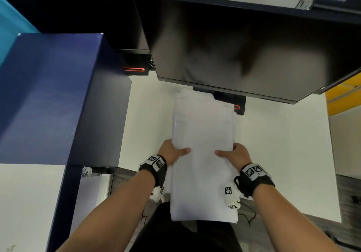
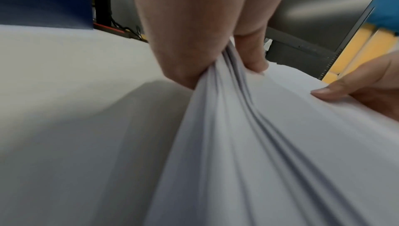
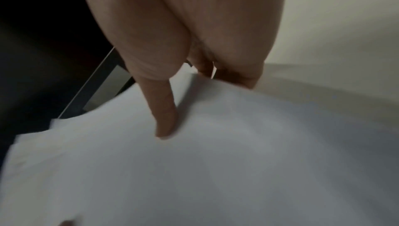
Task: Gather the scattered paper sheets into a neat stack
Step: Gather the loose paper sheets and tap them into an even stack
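A thick bundle of white paper sheets [image 1: 203,154] is held above the white desk [image 1: 283,154], its near end hanging past the desk edge toward me. My left hand [image 1: 172,152] grips its left edge, thumb on top, fingers beneath. In the left wrist view that left hand [image 2: 215,62] pinches the fanned paper sheets [image 2: 259,144]. My right hand [image 1: 233,155] grips the right edge the same way. The right wrist view shows the right hand [image 3: 194,96] with its thumb pressed on the top of the paper sheets [image 3: 215,170]. The sheets' far ends are uneven.
A large dark monitor [image 1: 244,46] hangs over the far end of the papers, its stand [image 1: 230,99] just behind them. A dark blue partition [image 1: 48,95] walls the desk's left side. Yellow panels [image 1: 343,93] lie to the right.
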